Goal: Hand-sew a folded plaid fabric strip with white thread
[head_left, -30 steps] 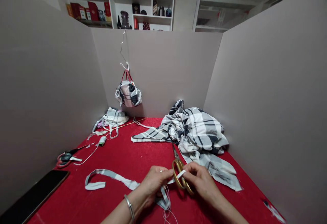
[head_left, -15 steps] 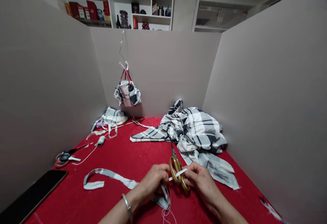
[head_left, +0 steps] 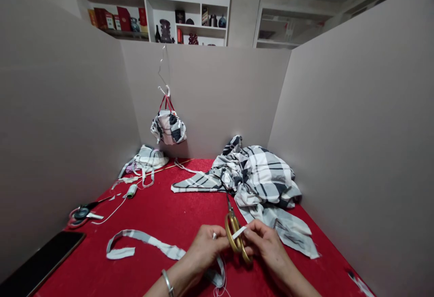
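Note:
Low in the middle of the head view, my left hand (head_left: pixel 205 245) is closed on a long grey-and-white checked fabric strip (head_left: pixel 145 239) that trails left across the red tabletop (head_left: pixel 169 211). My right hand (head_left: pixel 262 242) pinches the strip's white end, held taut between both hands. Gold-handled scissors (head_left: pixel 233 231) lie on the cloth just beyond my fingers, blades pointing away from me. White thread hangs below my left hand. A bracelet circles my left wrist.
A heap of checked cloth (head_left: pixel 257 179) fills the back right. A smaller fabric bundle (head_left: pixel 145 157), a thread spool (head_left: pixel 131 190) and red-handled scissors (head_left: pixel 79 213) lie at left. A dark phone (head_left: pixel 44 261) rests at the near left. A cloth bag (head_left: pixel 168 126) hangs on the back partition.
Both hands have shifted slightly left and away from me with the strip, and the view has tilted a little. The scissors stay on the cloth.

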`<action>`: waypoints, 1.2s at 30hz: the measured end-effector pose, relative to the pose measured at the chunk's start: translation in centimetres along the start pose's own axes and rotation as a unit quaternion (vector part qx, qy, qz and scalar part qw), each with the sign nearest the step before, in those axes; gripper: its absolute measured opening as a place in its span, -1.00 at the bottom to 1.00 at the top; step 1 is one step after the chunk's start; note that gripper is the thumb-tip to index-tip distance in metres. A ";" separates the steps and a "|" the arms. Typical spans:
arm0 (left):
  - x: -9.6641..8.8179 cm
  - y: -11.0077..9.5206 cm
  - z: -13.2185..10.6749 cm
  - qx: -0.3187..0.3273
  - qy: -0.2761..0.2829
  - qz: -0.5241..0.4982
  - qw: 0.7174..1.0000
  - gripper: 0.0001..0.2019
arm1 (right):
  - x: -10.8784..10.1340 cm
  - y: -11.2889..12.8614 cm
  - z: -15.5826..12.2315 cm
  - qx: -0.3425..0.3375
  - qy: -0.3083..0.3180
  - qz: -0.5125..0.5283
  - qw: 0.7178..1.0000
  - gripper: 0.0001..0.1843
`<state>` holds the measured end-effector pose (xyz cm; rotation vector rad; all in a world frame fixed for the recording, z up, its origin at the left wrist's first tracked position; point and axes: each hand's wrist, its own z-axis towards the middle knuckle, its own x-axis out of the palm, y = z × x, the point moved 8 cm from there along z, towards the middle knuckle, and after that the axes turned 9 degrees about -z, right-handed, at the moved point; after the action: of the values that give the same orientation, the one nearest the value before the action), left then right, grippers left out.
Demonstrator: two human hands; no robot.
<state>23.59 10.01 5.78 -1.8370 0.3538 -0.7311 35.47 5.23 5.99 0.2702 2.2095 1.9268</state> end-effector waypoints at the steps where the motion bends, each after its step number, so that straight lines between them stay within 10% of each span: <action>1: 0.0 0.0 -0.1 0.007 0.006 -0.002 1.000 -0.67 | 0.0 0.2 -0.2 -0.008 0.004 -0.018 1.000 -0.63; 5: -0.5 -0.4 -0.3 0.042 -0.018 0.033 0.998 -0.74 | -0.4 2.7 -1.6 -0.090 -0.022 -0.154 0.984 -0.71; 9: -0.6 -1.5 -1.2 0.063 -0.031 0.181 0.981 -0.79 | 0.7 5.2 -3.5 -0.203 -0.028 -0.400 0.894 -0.71; 23: 2.8 2.1 0.1 -0.034 0.034 0.249 0.967 -0.89 | -0.7 4.4 -3.8 -0.127 0.029 -0.595 0.793 -0.78; 30: 1.2 0.0 -1.3 0.010 0.028 0.443 0.896 -0.82 | -0.5 2.5 -4.4 -0.133 0.035 -0.593 0.793 -0.77; 36: -0.2 0.7 -1.4 -0.030 0.030 0.403 0.914 -0.84 | 0.4 3.4 -4.8 -0.161 -0.001 -0.473 0.866 -0.70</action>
<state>22.59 8.83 5.45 -1.5213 1.1010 -0.1938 33.84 1.27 9.97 -0.7290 1.4734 1.6072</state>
